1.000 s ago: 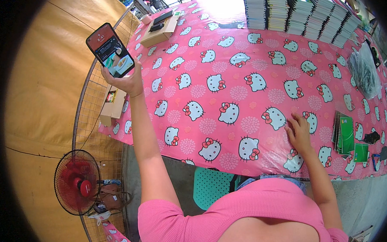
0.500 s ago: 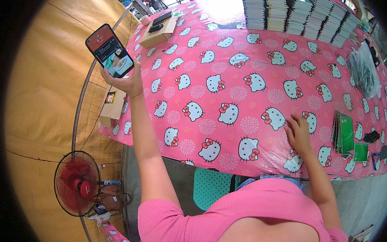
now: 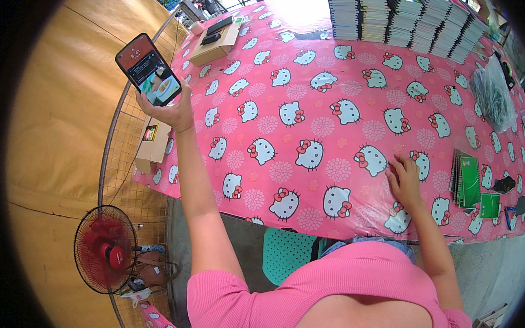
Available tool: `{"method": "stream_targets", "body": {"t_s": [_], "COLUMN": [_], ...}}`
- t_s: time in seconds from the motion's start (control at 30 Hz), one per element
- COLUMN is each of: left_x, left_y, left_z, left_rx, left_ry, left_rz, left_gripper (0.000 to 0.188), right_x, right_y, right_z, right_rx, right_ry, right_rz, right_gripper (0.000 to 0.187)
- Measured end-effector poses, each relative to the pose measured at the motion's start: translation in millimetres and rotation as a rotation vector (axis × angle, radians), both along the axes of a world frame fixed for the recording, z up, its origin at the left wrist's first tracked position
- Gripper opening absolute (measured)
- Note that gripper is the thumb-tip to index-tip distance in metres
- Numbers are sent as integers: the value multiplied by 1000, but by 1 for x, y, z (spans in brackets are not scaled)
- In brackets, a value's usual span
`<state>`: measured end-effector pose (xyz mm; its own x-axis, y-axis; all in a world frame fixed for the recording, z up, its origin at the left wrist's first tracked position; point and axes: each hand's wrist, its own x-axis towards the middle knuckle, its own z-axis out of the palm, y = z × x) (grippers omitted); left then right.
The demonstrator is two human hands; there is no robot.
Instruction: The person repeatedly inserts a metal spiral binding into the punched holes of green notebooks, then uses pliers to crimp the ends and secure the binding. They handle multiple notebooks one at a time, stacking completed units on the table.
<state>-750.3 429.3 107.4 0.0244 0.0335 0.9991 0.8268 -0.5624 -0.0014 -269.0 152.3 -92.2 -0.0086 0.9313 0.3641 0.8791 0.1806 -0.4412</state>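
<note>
Held up at the far left, a black smartphone (image 3: 149, 69) has its screen lit. My left hand (image 3: 177, 114) grips its lower end, with the thumb along one side and fingertips on the other. The arm is stretched out past the table's left edge. My right hand (image 3: 405, 179) rests palm down on the pink patterned tablecloth (image 3: 325, 144), fingers spread a little and nothing in them. To its right lie several green spiral notebooks (image 3: 466, 180), a smaller green pad (image 3: 490, 206) and a blue pen (image 3: 511, 218).
Tall stacks of spiral-bound books (image 3: 379, 15) stand at the back right, before another person's arm (image 3: 480, 6). A clear plastic bag (image 3: 494, 95) lies at the right. Cardboard boxes (image 3: 215, 47) sit along the left edge. A red fan (image 3: 106, 249) and a green chair (image 3: 286, 254) are below.
</note>
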Motion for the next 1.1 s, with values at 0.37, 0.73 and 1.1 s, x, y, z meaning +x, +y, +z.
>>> {"method": "stream_targets", "body": {"t_s": [0.37,0.73,1.1], "left_x": [0,8,7], "left_y": [-2,-8,-5], "left_z": [2,5,4], "left_rx": [-2,21,31], "left_ry": [4,34,39], "left_rz": [16,119,86], "left_gripper": [98,98,98], "right_x": [-1,0,-1], "right_y": [0,1,1], "right_z": [0,-2,-1], "right_rx": [25,30,33], "right_ry": [13,11,33], "right_rz": [1,-9,-11], "right_gripper": [34,33,33]}}
